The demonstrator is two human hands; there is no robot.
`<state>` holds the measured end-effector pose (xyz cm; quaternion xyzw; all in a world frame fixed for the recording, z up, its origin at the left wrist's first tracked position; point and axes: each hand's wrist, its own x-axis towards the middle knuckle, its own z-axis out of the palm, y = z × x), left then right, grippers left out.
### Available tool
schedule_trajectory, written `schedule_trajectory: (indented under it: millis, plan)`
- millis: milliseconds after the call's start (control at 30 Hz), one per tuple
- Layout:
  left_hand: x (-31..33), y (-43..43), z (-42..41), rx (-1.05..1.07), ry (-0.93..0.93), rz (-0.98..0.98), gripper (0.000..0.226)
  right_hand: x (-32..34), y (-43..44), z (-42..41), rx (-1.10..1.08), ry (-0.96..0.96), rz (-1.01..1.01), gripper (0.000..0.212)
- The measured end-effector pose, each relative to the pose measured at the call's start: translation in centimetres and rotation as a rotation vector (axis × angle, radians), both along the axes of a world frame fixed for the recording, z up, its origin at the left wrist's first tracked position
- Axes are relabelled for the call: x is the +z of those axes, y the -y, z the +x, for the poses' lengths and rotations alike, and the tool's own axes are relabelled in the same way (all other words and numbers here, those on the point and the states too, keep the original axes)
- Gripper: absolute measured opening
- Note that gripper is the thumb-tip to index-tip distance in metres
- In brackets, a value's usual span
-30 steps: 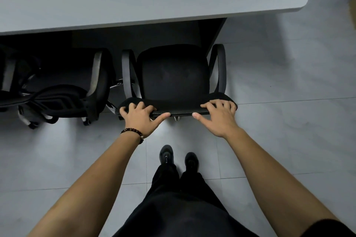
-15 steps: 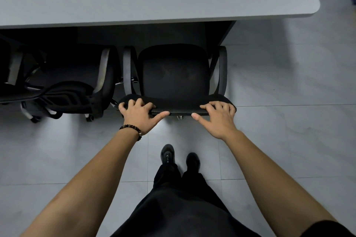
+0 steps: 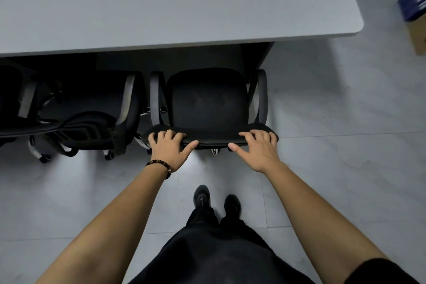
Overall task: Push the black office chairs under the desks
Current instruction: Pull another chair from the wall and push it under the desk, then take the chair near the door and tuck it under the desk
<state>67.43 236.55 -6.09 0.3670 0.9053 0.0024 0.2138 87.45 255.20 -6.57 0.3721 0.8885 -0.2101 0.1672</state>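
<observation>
A black office chair point(image 3: 208, 104) stands in front of me, its seat partly under the near edge of the grey desk point(image 3: 175, 7). My left hand point(image 3: 169, 148) grips the left end of the chair's backrest top. My right hand point(image 3: 258, 147) grips the right end, fingers over the top and thumb behind. A second black office chair point(image 3: 92, 120) sits to the left, mostly under the same desk, its armrest close to the first chair's left armrest.
The dark desk leg panel point(image 3: 262, 55) stands just right of the chair's right armrest. A blue object and a cardboard box point(image 3: 417, 18) lie on the floor at the far right. My feet point(image 3: 215, 200) are on pale floor tiles behind the chair.
The chair has slid a little further under the desk with both hands still on its backrest. My view has shifted slightly, showing more of the desk's right corner.
</observation>
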Motion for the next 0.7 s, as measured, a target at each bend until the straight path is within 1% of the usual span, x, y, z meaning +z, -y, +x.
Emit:
schedule_trajectory:
  millis: [67, 133, 233, 300, 333, 400, 500, 600, 700]
  plan:
    - [1.1, 0.1, 0.4, 0.045, 0.043, 0.075, 0.054, 1.0, 0.0, -0.2, -0.026, -0.005, -0.049, 0.069]
    - [2.7, 0.6, 1.1, 0.116, 0.083, 0.220, 0.038, 2.4, 0.4, 0.3, -0.077, -0.086, -0.081, 0.060]
    - [5.7, 2.4, 2.9, 0.274, 0.189, 0.464, 0.029, 4.8, 2.4, 2.6, -0.247, -0.306, -0.187, 0.056]
    - [7.3, 4.0, 4.6, 0.326, 0.258, 0.599, 0.022, 6.0, 4.4, 5.1, -0.351, -0.392, -0.248, 0.057]
    - [7.9, 4.8, 5.4, 0.345, 0.297, 0.647, 0.022, 6.4, 5.4, 6.4, -0.404, -0.413, -0.266, 0.058]
    - [8.5, 5.9, 6.9, 0.373, 0.355, 0.683, 0.027, 6.9, 7.4, 9.1, -0.537, -0.440, -0.297, 0.060]
    - [8.0, 5.4, 8.3, 0.353, 0.429, 0.662, 0.032, 7.2, 9.6, 12.5, -0.710, -0.480, -0.310, 0.062]
    - [7.7, 1.9, 9.5, 0.267, 0.531, 0.627, 0.033, 8.0, 10.1, 15.4, -0.817, -0.525, -0.254, 0.056]
    - [8.3, -3.8, 11.3, 0.140, 0.596, 0.625, 0.035, 9.5, 8.4, 18.9, -0.949, -0.598, -0.153, 0.052]
